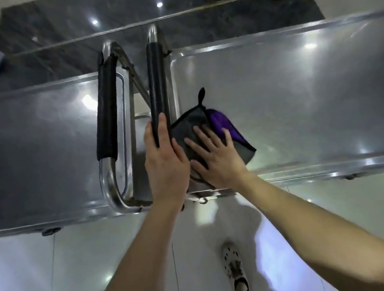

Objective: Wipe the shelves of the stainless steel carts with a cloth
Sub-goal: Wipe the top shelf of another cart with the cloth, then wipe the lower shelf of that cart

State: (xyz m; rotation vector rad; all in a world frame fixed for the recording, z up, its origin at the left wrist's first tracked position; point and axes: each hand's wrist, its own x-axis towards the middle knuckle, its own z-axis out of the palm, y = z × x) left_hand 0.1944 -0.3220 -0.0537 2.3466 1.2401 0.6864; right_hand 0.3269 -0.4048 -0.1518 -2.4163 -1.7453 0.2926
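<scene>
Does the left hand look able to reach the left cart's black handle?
Probably yes: the left hand holds the right cart's handle, and the left cart's handle stands close beside, nothing between.

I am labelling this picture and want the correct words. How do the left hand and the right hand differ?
The left hand grips the black padded handle; the right hand grips nothing. The left hand's fingers wrap round it; the right hand lies flat, fingers spread, on the grey and purple cloth on the shelf. Both are bare and close together.
</scene>
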